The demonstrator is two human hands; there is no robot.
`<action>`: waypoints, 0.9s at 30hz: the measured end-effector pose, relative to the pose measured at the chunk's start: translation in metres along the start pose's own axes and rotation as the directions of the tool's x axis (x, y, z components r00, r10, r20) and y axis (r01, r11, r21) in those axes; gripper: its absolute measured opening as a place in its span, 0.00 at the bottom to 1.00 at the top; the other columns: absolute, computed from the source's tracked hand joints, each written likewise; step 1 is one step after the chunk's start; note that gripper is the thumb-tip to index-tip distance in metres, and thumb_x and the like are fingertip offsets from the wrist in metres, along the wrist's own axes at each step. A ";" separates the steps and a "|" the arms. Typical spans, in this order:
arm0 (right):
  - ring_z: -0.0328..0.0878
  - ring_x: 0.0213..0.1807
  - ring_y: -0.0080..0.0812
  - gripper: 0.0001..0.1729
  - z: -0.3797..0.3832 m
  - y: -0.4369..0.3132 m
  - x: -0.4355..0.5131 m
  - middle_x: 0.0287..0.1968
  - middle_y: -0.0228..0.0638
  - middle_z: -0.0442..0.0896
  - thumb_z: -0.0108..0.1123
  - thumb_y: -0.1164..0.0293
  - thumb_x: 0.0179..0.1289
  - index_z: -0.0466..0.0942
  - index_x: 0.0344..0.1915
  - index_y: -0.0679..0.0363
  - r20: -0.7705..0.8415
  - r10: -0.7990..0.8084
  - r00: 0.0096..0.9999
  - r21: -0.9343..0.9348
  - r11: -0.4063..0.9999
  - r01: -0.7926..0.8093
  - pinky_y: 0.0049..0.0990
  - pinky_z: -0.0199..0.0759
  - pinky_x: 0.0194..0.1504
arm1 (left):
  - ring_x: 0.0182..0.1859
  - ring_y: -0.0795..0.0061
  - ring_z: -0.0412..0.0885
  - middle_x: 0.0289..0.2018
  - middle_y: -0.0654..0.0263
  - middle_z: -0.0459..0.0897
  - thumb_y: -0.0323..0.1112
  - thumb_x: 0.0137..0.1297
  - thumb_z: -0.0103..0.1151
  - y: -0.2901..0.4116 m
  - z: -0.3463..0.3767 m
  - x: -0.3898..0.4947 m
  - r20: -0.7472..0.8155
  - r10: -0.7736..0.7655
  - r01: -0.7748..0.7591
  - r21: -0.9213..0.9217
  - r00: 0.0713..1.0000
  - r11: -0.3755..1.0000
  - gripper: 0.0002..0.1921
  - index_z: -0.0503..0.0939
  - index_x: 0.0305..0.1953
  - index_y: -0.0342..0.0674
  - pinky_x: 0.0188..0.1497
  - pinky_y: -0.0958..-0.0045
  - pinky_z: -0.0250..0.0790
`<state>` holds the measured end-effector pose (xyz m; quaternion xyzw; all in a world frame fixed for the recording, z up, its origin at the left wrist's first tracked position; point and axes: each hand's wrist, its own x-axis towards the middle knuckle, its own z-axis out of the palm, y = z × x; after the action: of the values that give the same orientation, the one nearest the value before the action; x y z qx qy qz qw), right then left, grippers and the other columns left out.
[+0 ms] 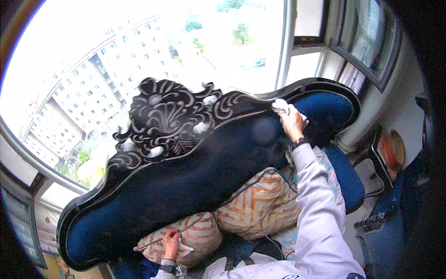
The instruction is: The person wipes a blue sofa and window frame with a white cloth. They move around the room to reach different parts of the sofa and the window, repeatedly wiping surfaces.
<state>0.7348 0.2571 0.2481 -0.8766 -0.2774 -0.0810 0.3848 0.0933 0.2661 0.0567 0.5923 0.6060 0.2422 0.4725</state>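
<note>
My right hand (292,122) grips a white cloth (280,105) against the dark carved frame (251,101) of a sofa, near the right end of its blue upholstered back (209,160). Below, my left hand (171,241) holds a thin rod (151,243) and a white cloth or paper (184,249), in front of a pink-and-cream patterned cushion (198,232). Several white wads (201,127) sit in the openings of the carved crest. An orange-and-cream cushion (261,205) leans against the sofa back, right of the pink one.
A large window (223,59) stands behind the sofa, with an open window sash (369,42) at the upper right. A thin cable (263,223) runs over the orange cushion. At the right are a blue padded seat (343,179) and a round orange-brown object (395,150).
</note>
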 end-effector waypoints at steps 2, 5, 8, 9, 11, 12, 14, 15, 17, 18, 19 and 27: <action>0.84 0.43 0.52 0.18 0.019 -0.036 -0.027 0.41 0.50 0.86 0.64 0.58 0.61 0.80 0.45 0.58 -0.009 0.054 0.999 0.297 0.954 -0.049 0.44 0.75 0.45 | 0.40 0.70 0.82 0.36 0.60 0.87 0.31 0.62 0.60 -0.016 0.006 0.006 0.003 0.030 -0.030 0.010 1.000 1.000 0.13 0.84 0.45 0.32 0.46 0.71 0.74; 0.84 0.41 0.45 0.16 0.037 -0.105 -0.070 0.39 0.45 0.86 0.64 0.65 0.61 0.78 0.45 0.63 -0.099 -0.001 0.995 0.593 0.803 0.059 0.38 0.76 0.45 | 0.37 0.74 0.81 0.35 0.61 0.87 0.31 0.66 0.59 -0.029 0.015 0.018 0.022 0.084 -0.085 0.063 0.996 0.994 0.11 0.83 0.44 0.31 0.42 0.72 0.74; 0.83 0.44 0.39 0.17 0.041 -0.180 -0.099 0.43 0.46 0.85 0.66 0.67 0.63 0.76 0.47 0.64 -0.132 0.051 0.990 0.796 0.601 0.075 0.35 0.75 0.49 | 0.39 0.70 0.83 0.35 0.58 0.87 0.31 0.63 0.57 -0.035 0.019 0.026 0.036 0.004 -0.005 0.032 0.999 0.999 0.11 0.83 0.44 0.33 0.45 0.69 0.74; 0.83 0.44 0.35 0.17 0.039 -0.202 -0.109 0.41 0.44 0.85 0.67 0.67 0.64 0.76 0.48 0.64 -0.167 0.058 0.984 0.822 0.559 0.107 0.34 0.75 0.48 | 0.39 0.67 0.84 0.35 0.57 0.87 0.32 0.64 0.57 -0.037 0.019 0.027 0.036 0.028 -0.028 0.012 0.999 1.000 0.11 0.83 0.43 0.33 0.45 0.68 0.75; 0.80 0.38 0.33 0.16 0.035 -0.239 -0.130 0.36 0.42 0.82 0.68 0.69 0.63 0.75 0.47 0.64 -0.252 -0.112 0.961 0.752 0.603 0.267 0.33 0.75 0.43 | 0.40 0.66 0.84 0.35 0.56 0.88 0.32 0.64 0.57 -0.041 0.019 0.030 0.044 0.034 -0.037 0.072 0.998 0.997 0.11 0.83 0.43 0.33 0.45 0.67 0.75; 0.79 0.36 0.33 0.17 0.036 -0.257 -0.141 0.35 0.41 0.81 0.68 0.69 0.62 0.75 0.46 0.64 -0.307 -0.227 0.924 0.646 0.663 0.378 0.33 0.74 0.41 | 0.40 0.65 0.84 0.35 0.55 0.88 0.32 0.64 0.57 -0.044 0.019 0.031 0.052 0.060 -0.063 0.066 0.997 0.996 0.11 0.83 0.42 0.33 0.46 0.67 0.75; 0.76 0.33 0.38 0.16 0.044 -0.289 -0.156 0.34 0.40 0.76 0.68 0.70 0.61 0.74 0.45 0.63 -0.388 -0.325 0.862 0.598 0.623 0.504 0.37 0.72 0.37 | 0.39 0.64 0.85 0.34 0.55 0.88 0.33 0.64 0.57 -0.050 0.022 0.032 0.032 0.098 -0.099 0.017 0.995 0.995 0.11 0.84 0.41 0.32 0.45 0.66 0.75; 0.75 0.33 0.41 0.16 0.048 -0.300 -0.164 0.35 0.40 0.75 0.67 0.70 0.59 0.73 0.45 0.61 -0.431 -0.360 0.828 0.542 0.631 0.556 0.39 0.71 0.36 | 0.38 0.64 0.85 0.33 0.55 0.88 0.33 0.64 0.57 -0.052 0.024 0.033 0.022 0.103 -0.104 0.008 0.994 0.995 0.11 0.84 0.40 0.32 0.45 0.66 0.75; 0.74 0.33 0.45 0.18 0.060 -0.314 -0.184 0.36 0.40 0.72 0.68 0.70 0.56 0.73 0.45 0.58 -0.471 -0.501 0.726 0.405 0.608 0.683 0.42 0.71 0.34 | 0.37 0.64 0.85 0.32 0.55 0.87 0.33 0.64 0.57 -0.058 0.028 0.036 -0.012 0.159 -0.159 0.004 0.987 0.987 0.10 0.84 0.39 0.33 0.44 0.65 0.75; 0.74 0.34 0.46 0.19 0.067 -0.315 -0.205 0.37 0.40 0.71 0.69 0.70 0.54 0.72 0.45 0.57 -0.434 -0.572 0.696 0.350 0.605 0.715 0.44 0.71 0.33 | 0.37 0.64 0.85 0.32 0.55 0.87 0.33 0.64 0.57 -0.060 0.028 0.036 -0.006 0.115 -0.115 -0.009 0.993 0.993 0.10 0.84 0.39 0.33 0.44 0.65 0.75; 0.75 0.35 0.46 0.20 0.075 -0.315 -0.227 0.37 0.40 0.72 0.70 0.70 0.53 0.72 0.45 0.56 -0.343 -0.648 0.680 0.359 0.579 0.732 0.44 0.71 0.33 | 0.37 0.64 0.85 0.32 0.55 0.87 0.33 0.64 0.56 -0.061 0.029 0.037 0.004 0.100 -0.100 -0.022 0.995 0.995 0.10 0.84 0.39 0.34 0.44 0.65 0.75; 0.82 0.44 0.32 0.23 0.058 -0.262 -0.303 0.43 0.39 0.83 0.69 0.78 0.51 0.77 0.49 0.61 0.312 -0.507 0.803 0.842 0.539 0.014 0.31 0.77 0.47 | 0.37 0.64 0.85 0.34 0.55 0.88 0.32 0.63 0.57 -0.052 0.025 0.036 0.020 0.086 -0.086 0.004 0.996 0.996 0.10 0.84 0.39 0.33 0.45 0.66 0.75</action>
<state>0.3346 0.3152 0.2654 -0.5350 -0.5096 0.2366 0.6309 0.0942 0.2842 -0.0092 0.6211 0.5760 0.2550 0.4662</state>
